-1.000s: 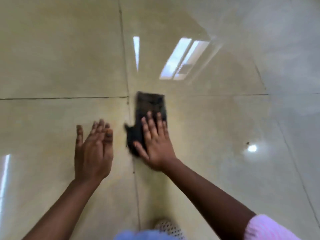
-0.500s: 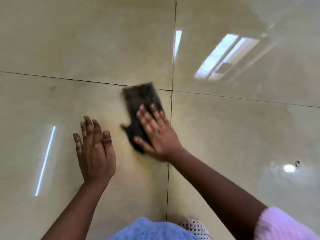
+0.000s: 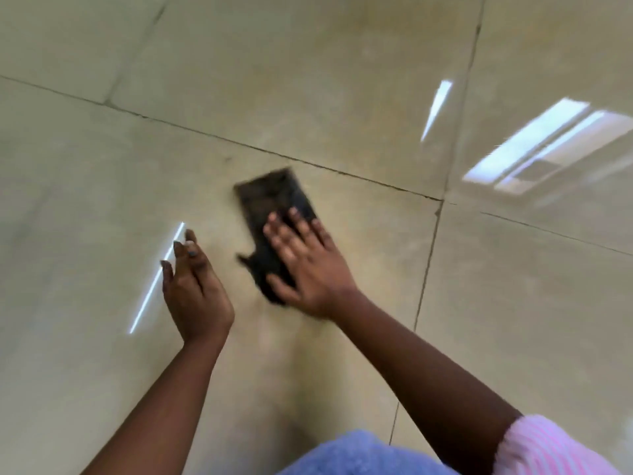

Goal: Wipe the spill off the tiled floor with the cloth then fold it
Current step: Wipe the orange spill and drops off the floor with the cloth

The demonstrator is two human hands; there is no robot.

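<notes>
Quick count: two hands, one cloth, one tiled floor (image 3: 342,97), and one pink striped sleeve (image 3: 548,447) at the bottom right. Going left to right: the left hand (image 3: 195,289) is above the tile, fingers straight and loose, gripping nothing, with a thin streak of reflected light just beside it. Next comes the cloth (image 3: 274,214), dark and roughly rectangular, flat on the floor just this side of a grout line, a bit blurry. It lies to the right of the left hand, apart from it. The right hand (image 3: 308,262) is flat on top of the cloth's near half, fingers spread and straight, pressing down, not curled round it. Can't make out any spill.
</notes>
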